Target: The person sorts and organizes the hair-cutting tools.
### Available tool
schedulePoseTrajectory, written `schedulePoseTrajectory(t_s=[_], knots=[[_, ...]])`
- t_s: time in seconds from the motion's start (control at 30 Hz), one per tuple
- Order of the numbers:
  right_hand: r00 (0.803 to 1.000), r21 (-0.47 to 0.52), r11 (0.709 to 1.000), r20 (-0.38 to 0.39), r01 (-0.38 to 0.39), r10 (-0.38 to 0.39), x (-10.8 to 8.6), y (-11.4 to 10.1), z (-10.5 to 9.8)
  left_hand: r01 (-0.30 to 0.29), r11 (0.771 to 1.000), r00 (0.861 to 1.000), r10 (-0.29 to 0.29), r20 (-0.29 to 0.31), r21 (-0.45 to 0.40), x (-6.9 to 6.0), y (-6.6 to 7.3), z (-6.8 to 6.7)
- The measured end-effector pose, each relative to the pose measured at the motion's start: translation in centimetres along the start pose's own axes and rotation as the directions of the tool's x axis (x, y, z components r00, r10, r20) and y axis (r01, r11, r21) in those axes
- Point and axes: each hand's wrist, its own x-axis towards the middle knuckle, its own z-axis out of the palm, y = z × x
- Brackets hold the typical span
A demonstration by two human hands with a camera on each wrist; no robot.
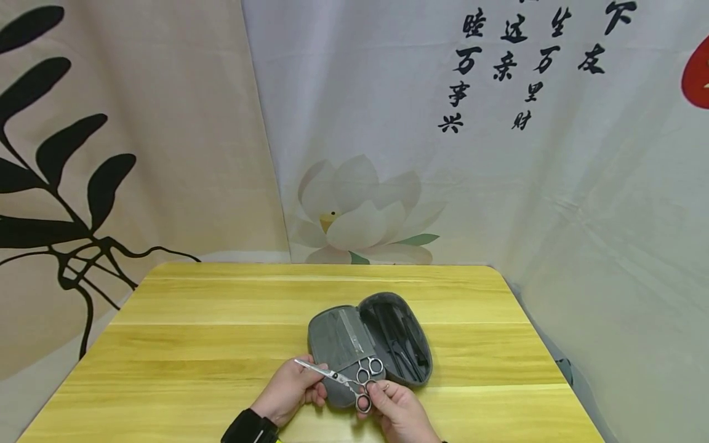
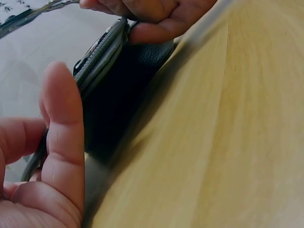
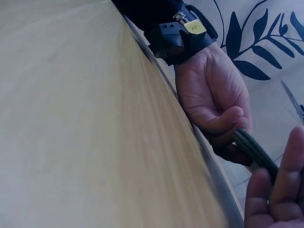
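Observation:
A grey zippered case (image 1: 340, 335) lies opened out on the table. My left hand (image 1: 290, 391) pinches the near left edge of its flap, as the right wrist view also shows. With its thumb and fingers, my right hand (image 1: 401, 409) holds silver scissors (image 1: 344, 379) by the finger rings, above the flap. Their blades point left, over the left thumb. A second pair of scissors (image 1: 363, 375) sits in the flap's clear pocket, its rings sticking out. In the left wrist view the case (image 2: 102, 57) hides most of what the right fingers (image 2: 166, 28) do.
The case's deeper half (image 1: 396, 338), on the right, holds dark combs and other slim black tools. A yellow wooden table (image 1: 221, 326) extends around the case. Behind it hangs a printed cloth (image 1: 360, 123) with a lotus, leaves and writing.

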Motion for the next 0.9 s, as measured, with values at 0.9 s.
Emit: schedulePoseTrajectory(t_s=[0.9], knots=[[0.936, -0.012, 0.998, -0.347, 0.06, -0.061, 0.0, -1.3, -1.0, 0.024, 0.961, 1.0, -0.023, 0.006, -0.276, 0.2, -0.8, 0.1]])
